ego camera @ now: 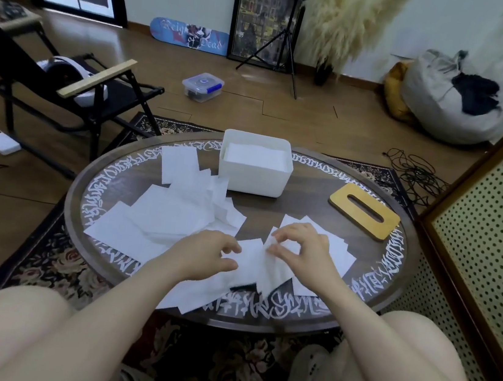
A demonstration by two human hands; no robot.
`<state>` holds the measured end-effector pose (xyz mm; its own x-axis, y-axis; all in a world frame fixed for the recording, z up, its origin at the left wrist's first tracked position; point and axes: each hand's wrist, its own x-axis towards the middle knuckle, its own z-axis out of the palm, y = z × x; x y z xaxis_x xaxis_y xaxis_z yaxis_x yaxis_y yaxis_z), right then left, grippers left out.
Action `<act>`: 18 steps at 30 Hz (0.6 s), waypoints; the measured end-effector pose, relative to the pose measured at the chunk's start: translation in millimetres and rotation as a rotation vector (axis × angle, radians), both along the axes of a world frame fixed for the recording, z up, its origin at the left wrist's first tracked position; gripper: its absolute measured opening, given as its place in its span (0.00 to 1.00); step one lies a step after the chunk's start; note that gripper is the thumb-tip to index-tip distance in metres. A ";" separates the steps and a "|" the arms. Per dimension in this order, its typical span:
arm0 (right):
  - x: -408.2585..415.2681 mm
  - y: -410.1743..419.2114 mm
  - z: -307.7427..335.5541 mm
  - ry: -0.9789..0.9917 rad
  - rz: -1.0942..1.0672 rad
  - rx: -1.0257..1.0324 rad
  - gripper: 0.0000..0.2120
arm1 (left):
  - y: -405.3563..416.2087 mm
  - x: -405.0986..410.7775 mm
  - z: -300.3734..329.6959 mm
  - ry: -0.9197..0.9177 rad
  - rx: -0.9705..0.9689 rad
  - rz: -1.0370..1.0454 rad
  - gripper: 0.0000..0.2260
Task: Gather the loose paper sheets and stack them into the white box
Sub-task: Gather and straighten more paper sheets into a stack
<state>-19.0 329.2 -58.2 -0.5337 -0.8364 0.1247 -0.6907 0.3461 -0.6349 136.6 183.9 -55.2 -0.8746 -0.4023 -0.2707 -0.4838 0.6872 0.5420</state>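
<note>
Several loose white paper sheets [177, 212] lie scattered over the round dark table [306, 204], mostly on its left and front. The white box [253, 177] stands at the table's far middle with a flat stack of white sheets inside. My left hand [206, 253] pinches the edge of a sheet [252, 270] near the front of the table. My right hand [303, 248] pinches the same sheet's upper edge between thumb and fingers, over a small pile of sheets [340, 259] at the right.
A wooden lid with an oval slot [365, 215] lies on the table right of the box. A black folding chair [75, 87] stands to the left, a perforated cabinet [487, 237] to the right. My knees are at the table's near edge.
</note>
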 end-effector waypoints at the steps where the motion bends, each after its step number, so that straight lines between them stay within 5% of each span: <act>1: 0.1 -1.0 2.5 -0.064 -0.055 -0.065 0.05 | -0.7 0.3 0.7 0.042 0.079 0.028 0.16; 9: 4.7 -11.8 20.0 -0.482 -0.260 -0.337 0.10 | -1.9 -2.8 17.3 0.276 0.642 0.127 0.19; 18: 9.0 -17.1 16.5 -0.650 -0.297 -0.270 0.10 | -1.4 -11.0 7.6 0.370 0.587 0.472 0.08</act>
<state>-10.0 312.1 -41.8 -0.7674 -0.6313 -0.1120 -0.0509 0.2341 -0.9709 125.5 182.4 -47.6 -0.7232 -0.6318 -0.2790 -0.3701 0.0135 0.9289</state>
